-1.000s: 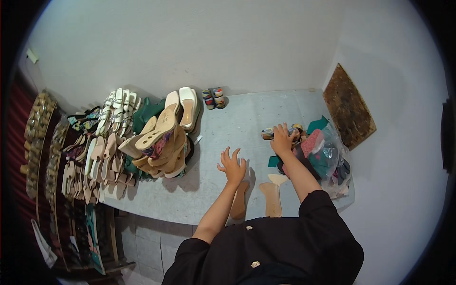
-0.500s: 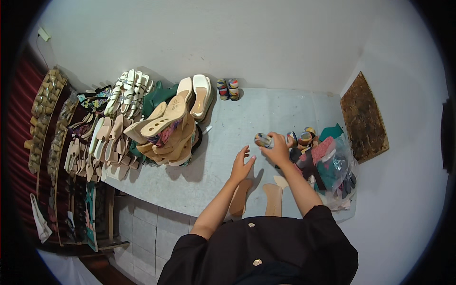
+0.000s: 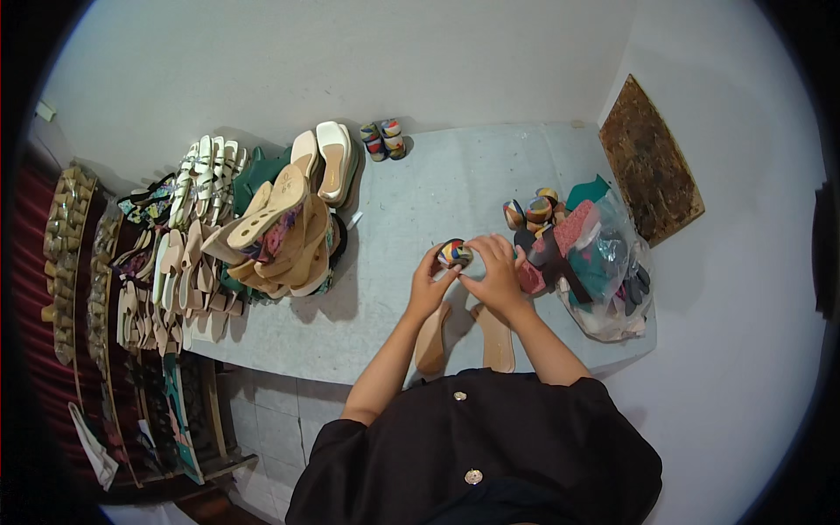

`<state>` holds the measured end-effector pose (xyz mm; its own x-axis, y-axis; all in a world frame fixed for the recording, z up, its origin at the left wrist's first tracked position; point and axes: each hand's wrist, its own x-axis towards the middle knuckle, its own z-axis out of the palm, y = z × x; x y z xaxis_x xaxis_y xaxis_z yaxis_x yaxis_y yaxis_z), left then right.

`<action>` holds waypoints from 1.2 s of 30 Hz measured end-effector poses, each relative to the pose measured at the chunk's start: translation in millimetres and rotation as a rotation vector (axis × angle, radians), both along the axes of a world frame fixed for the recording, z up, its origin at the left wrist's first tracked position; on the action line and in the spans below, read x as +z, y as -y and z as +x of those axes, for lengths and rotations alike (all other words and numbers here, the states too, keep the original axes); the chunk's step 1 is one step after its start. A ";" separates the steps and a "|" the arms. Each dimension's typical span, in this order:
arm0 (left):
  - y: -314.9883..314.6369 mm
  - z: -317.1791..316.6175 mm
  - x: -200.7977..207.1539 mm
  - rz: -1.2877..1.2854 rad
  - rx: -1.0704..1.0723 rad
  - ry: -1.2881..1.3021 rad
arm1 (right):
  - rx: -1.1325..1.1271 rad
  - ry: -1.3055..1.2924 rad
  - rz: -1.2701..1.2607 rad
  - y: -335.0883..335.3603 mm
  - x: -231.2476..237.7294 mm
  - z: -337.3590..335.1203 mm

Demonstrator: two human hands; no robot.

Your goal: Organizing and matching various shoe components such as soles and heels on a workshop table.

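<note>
A rounded shoe heel point(image 3: 453, 254), covered in multicoloured patterned material, is held up over the table between my two hands. My left hand point(image 3: 426, 290) grips its left side with fingers and thumb. From the right, my right hand point(image 3: 497, 278) closes on the same heel, thumb toward the left one. Just below my wrists lie two tan insoles point(image 3: 431, 343), a little apart. More heels in the same pattern point(image 3: 538, 209) stand to the right, beside scraps of material. Another pair of patterned heels point(image 3: 383, 140) stands at the back by the wall.
Stacked wooden-coloured soles point(image 3: 278, 227) and cream soles point(image 3: 334, 164) fill the left of the pale table point(image 3: 437, 192). White strapped sandals point(image 3: 207, 171) and a rack of heels point(image 3: 70, 254) are farther left. At right are a plastic bag of scraps point(image 3: 612, 276) and a brown board point(image 3: 652, 166).
The heel in my right hand has moved left and nearer to me. My left hand, open before, has taken hold of it too. The view has shifted slightly.
</note>
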<state>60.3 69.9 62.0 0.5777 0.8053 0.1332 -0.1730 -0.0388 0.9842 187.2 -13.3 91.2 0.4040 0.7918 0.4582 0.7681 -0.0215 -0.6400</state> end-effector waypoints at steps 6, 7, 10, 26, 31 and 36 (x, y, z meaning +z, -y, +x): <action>-13.8 -47.3 -44.1 1.038 0.209 -0.469 | -0.115 -0.071 -0.088 18.8 -21.2 20.9; -11.2 -49.9 -46.8 1.116 0.242 -0.449 | -0.129 -0.063 -0.086 22.0 -23.5 23.9; -0.7 -54.8 -51.8 0.836 0.161 -0.458 | -0.183 -0.045 -0.174 23.5 -29.2 30.2; 3.4 -23.4 -76.1 0.283 0.370 -0.893 | -0.363 0.435 -0.586 -59.4 -57.6 106.1; 2.2 -32.7 -79.6 0.233 0.409 -0.790 | -0.172 0.259 -0.336 -49.0 -50.5 82.1; 2.6 -19.7 -49.5 0.228 0.357 -0.510 | -0.068 0.381 0.085 -13.5 -36.5 33.5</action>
<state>40.7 67.3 12.4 0.3167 0.9429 0.1037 0.3745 -0.2247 0.8996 220.7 0.2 54.7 0.2429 0.7215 0.6484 0.9495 -0.0400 -0.3111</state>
